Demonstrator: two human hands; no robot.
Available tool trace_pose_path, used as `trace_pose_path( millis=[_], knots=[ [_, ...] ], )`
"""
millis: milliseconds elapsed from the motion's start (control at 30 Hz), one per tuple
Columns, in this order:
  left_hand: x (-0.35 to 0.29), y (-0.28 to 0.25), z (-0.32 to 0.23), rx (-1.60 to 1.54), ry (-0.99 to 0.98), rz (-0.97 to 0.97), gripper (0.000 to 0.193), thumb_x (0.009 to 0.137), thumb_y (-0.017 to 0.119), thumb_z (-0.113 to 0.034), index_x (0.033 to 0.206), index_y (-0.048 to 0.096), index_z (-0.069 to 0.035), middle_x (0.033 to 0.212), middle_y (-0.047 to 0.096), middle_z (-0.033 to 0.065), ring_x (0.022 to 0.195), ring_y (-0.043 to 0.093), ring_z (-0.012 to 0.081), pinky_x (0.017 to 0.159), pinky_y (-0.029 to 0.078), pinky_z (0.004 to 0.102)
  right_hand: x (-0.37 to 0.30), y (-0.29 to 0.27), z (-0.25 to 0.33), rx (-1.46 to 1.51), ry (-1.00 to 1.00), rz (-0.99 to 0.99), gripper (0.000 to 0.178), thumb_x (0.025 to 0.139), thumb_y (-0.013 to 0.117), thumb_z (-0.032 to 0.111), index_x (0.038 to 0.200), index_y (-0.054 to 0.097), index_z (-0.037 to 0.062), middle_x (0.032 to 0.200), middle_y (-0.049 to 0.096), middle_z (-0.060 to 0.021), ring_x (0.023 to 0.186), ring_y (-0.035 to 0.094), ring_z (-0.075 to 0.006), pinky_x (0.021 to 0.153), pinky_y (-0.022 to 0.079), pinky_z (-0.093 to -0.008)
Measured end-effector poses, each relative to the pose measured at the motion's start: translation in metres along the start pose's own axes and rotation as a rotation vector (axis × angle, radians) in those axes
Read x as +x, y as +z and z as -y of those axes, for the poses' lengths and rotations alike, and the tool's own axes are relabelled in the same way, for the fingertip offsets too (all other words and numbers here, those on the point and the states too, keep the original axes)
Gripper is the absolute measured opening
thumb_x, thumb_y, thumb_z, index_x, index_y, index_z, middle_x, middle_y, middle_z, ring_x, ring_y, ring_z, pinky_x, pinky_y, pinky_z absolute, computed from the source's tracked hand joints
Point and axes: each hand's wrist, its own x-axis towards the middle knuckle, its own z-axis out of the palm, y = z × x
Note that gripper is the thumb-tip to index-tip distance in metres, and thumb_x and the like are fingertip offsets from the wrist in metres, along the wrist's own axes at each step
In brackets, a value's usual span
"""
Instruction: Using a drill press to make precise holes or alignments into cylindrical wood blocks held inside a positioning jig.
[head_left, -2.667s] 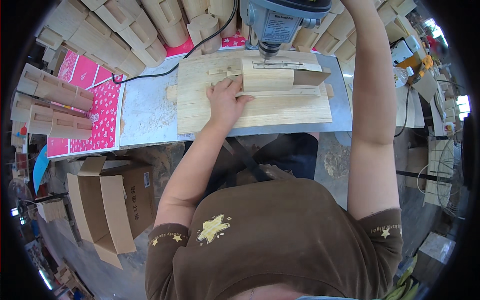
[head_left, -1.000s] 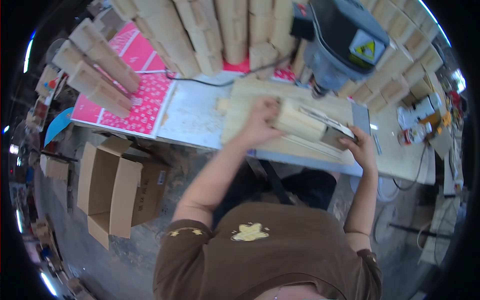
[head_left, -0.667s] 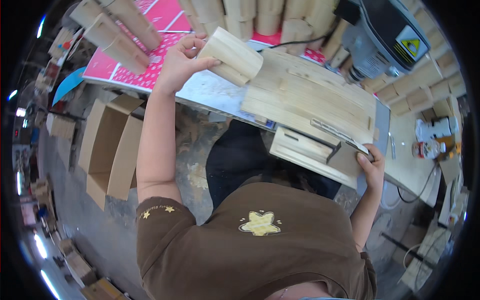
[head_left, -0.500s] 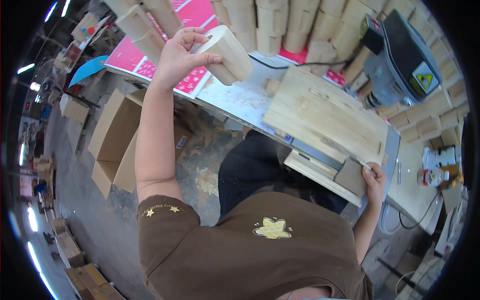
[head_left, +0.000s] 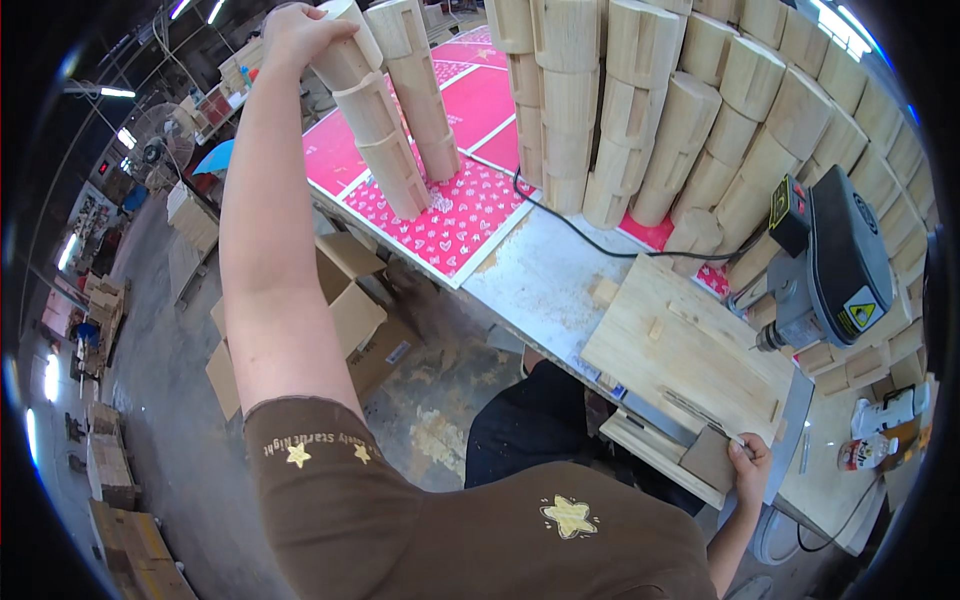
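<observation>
My left hand (head_left: 298, 38) is raised at the upper left, its fingers closed round a pale wooden cylinder (head_left: 352, 32). That cylinder is at the top of an upright stack of similar wooden cylinders (head_left: 375, 120); whether it rests fully on them I cannot tell. At the lower right my right hand (head_left: 750, 468) is closed at the edge of a flat brown piece (head_left: 707, 458), beside a wooden board (head_left: 690, 345) with strips on it. What its fingers grip is hidden. Over the board's right end hangs a drill press head with a chuck (head_left: 770, 338).
Several tall stacks of wooden cylinders (head_left: 570, 100) line the table's back, and another stack (head_left: 415, 85) stands beside my left hand's. Pink patterned sheets (head_left: 440, 225) cover the left tabletop. A black cable (head_left: 590, 243) crosses the table. Below are cardboard boxes (head_left: 375, 345).
My left hand has carried the wooden cylinder up and left, from above the table to the top of a stack. The view has shifted left; my right hand stays by the brown piece.
</observation>
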Motion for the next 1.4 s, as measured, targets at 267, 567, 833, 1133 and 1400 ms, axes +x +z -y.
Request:
trace_pose_path(
  millis=[267, 567, 833, 1133, 1400],
  knots=[
    [0.035, 0.04, 0.01, 0.203, -0.199, 0.131, 0.044, 0.053, 0.078, -0.036, 0.082, 0.072, -0.004, 0.092, 0.068, 0.0157, 0.086, 0.066, 0.025, 0.08, 0.05, 0.0326, 0.0, 0.002, -0.01, 0.121, 0.115, -0.041, 0.019, 0.076, 0.073, 0.016, 0.083, 0.06, 0.0041, 0.063, 0.048, 0.0087, 0.053, 0.035, 0.0008, 0.048, 0.023, -0.0167],
    [0.043, 0.055, 0.026, 0.224, -0.341, 0.198, 0.056, 0.057, 0.077, -0.031, 0.103, 0.065, -0.001, 0.116, 0.057, 0.0219, 0.101, 0.059, 0.0292, 0.089, 0.047, 0.0361, -0.002, 0.002, -0.005, 0.066, 0.149, -0.051, 0.02, 0.075, 0.073, 0.017, 0.082, 0.06, 0.0039, 0.062, 0.048, 0.0089, 0.052, 0.034, 0.0005, 0.047, 0.023, -0.0176],
    [-0.043, 0.107, 0.021, 0.001, -0.273, -0.435, 0.116, 0.049, 0.087, -0.039, 0.135, 0.023, 0.005, 0.131, 0.036, 0.0282, 0.122, 0.036, 0.0383, 0.101, 0.037, 0.0398, -0.004, 0.005, -0.006, 0.061, 0.122, -0.078, 0.019, 0.075, 0.073, 0.015, 0.084, 0.06, 0.0042, 0.06, 0.046, 0.0094, 0.05, 0.032, 0.0004, 0.046, 0.021, -0.018],
    [-0.097, 0.162, 0.047, -0.244, -0.671, -0.185, 0.105, 0.047, 0.087, -0.039, 0.122, 0.032, 0.009, 0.121, 0.047, 0.0284, 0.112, 0.05, 0.0375, 0.094, 0.043, 0.0389, -0.004, 0.009, -0.008, 0.056, 0.094, -0.069, 0.019, 0.076, 0.072, 0.015, 0.085, 0.06, 0.0041, 0.063, 0.048, 0.009, 0.052, 0.035, 0.0005, 0.048, 0.023, -0.017],
    [-0.098, 0.168, 0.061, -0.224, -0.672, -0.204, 0.096, 0.047, 0.086, -0.039, 0.114, 0.037, 0.011, 0.109, 0.055, 0.0254, 0.101, 0.057, 0.0351, 0.088, 0.047, 0.0376, -0.005, 0.006, -0.011, 0.028, 0.083, -0.07, 0.021, 0.076, 0.073, 0.016, 0.086, 0.06, 0.0038, 0.063, 0.047, 0.0091, 0.054, 0.035, 0.0002, 0.05, 0.024, -0.0174]
  ],
)
